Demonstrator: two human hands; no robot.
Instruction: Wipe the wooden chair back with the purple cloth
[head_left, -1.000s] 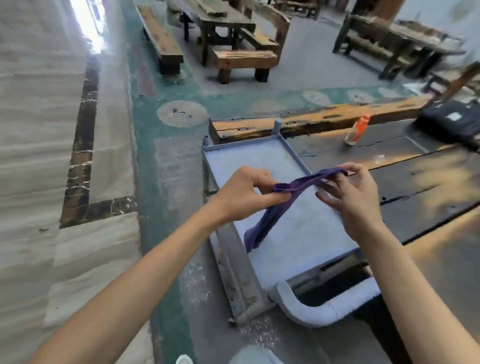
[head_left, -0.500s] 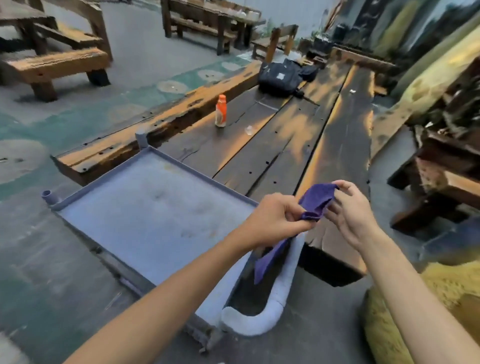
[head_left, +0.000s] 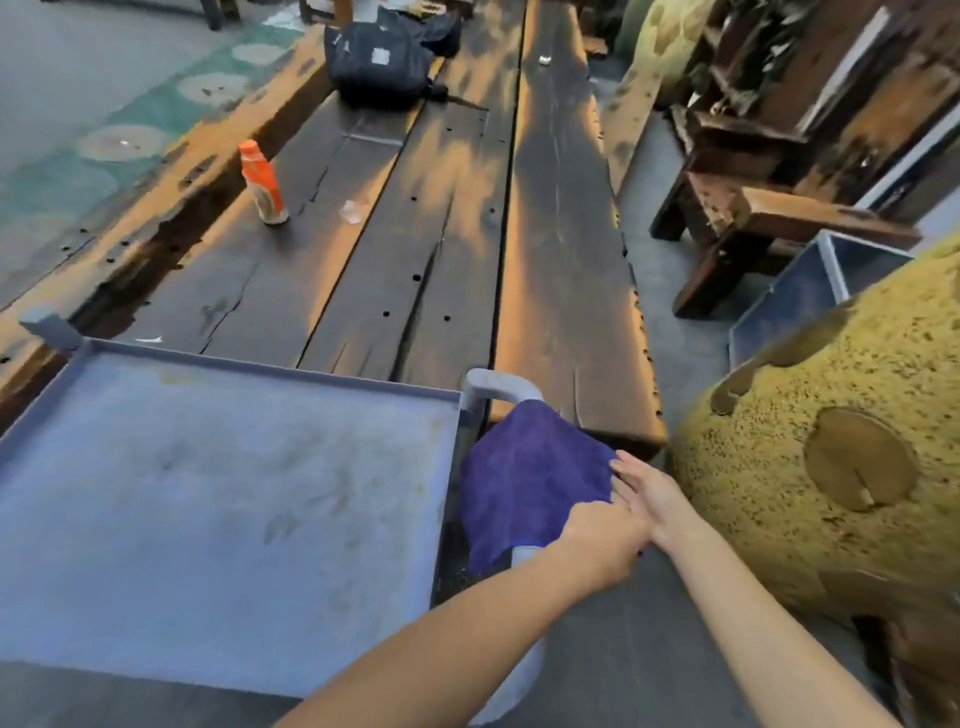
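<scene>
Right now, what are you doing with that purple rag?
A person is holding a purple cloth with both hands. The cloth is spread over the grey handle of a flat grey cart, at the end of a long dark wooden table. The left hand grips the cloth's near edge, and the right hand lies flat against its side. An orange bottle and a black bag sit farther along the table. No wiping of a chair shows yet.

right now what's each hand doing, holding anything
Left hand: closed on the purple cloth, which is draped over the cart handle.
Right hand: open, fingers flat against the cloth's edge.
</scene>
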